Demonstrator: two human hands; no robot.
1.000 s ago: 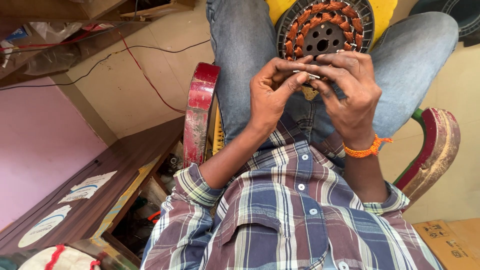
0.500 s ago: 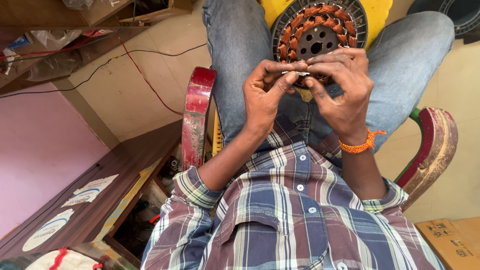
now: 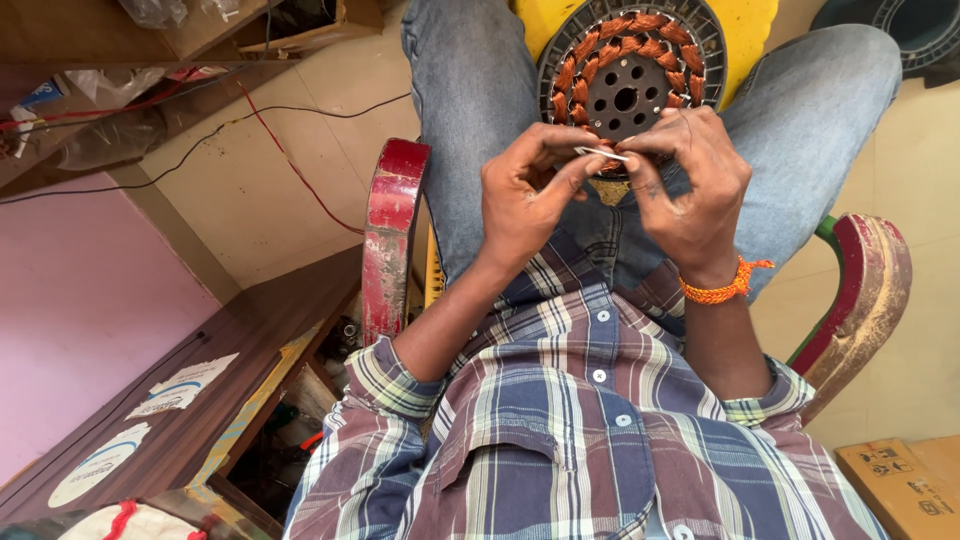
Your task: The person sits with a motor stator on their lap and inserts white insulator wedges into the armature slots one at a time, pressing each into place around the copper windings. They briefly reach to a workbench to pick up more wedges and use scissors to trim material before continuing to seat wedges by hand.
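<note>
A round motor stator (image 3: 626,72) with copper windings around a black hub rests between my knees on a yellow surface. Just in front of it, my left hand (image 3: 525,195) and my right hand (image 3: 690,185) meet over my lap. Both pinch a small thin white strip (image 3: 600,153) between their fingertips. An orange thread band (image 3: 725,287) circles my right wrist. I sit in jeans and a plaid shirt.
Worn red chair arms stand at my left (image 3: 393,235) and right (image 3: 868,285). A wooden desk (image 3: 190,400) with stickers lies at lower left. Red and black wires (image 3: 270,130) trail across the tiled floor. A cardboard box (image 3: 900,480) sits at lower right.
My view has shifted a little, so the stator and hands sit slightly lower and nearer. My fingers keep working the white strip, and my left thumb has moved along it.
</note>
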